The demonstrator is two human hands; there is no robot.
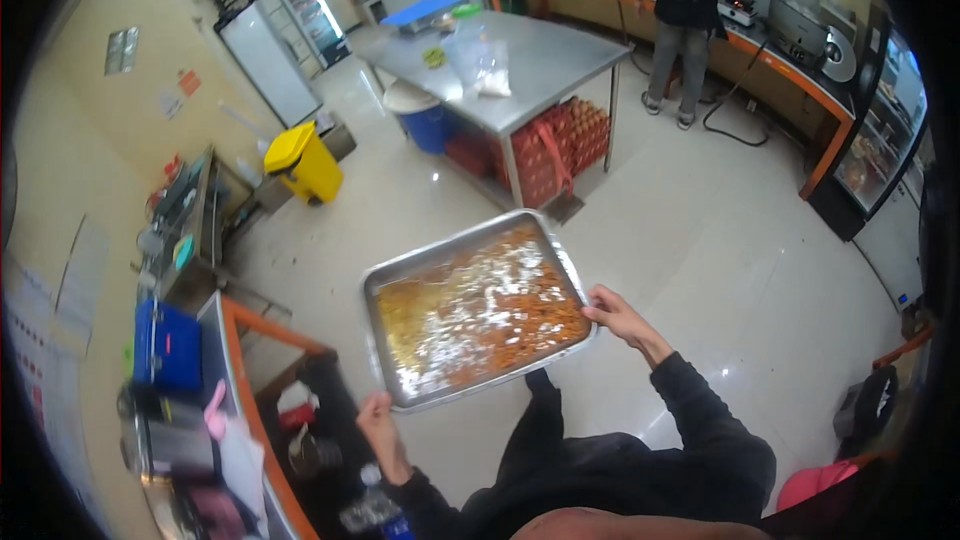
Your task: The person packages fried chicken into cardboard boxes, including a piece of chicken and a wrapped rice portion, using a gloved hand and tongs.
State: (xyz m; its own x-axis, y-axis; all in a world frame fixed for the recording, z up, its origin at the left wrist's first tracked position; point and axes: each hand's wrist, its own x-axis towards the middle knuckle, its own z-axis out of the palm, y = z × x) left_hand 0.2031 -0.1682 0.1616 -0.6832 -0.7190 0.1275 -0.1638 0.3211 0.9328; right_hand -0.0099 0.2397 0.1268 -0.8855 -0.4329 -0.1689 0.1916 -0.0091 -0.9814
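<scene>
A rectangular metal tray (pixel 577 270) is held out in front of me above the tiled floor, slightly tilted. Clear plastic film with bright reflections seems to cover the food (pixel 517 330) in it, which is orange-brown on the right and yellowish on the left. My left hand (pixel 381 424) grips the tray's near left corner. On the right side, my right hand (pixel 619 315) holds the rim near its corner, thumb on the edge. Parts of my fingers are hidden by the tray.
Ahead stands a steel table (pixel 555 52) with plastic bags on top and egg trays (pixel 589 127) beneath. A person (pixel 686 22) stands at the back counter. A yellow bin (pixel 304 161) is ahead left. An orange-edged counter (pixel 247 382) lies close on my left, a glass-door fridge (pixel 877 135) at right.
</scene>
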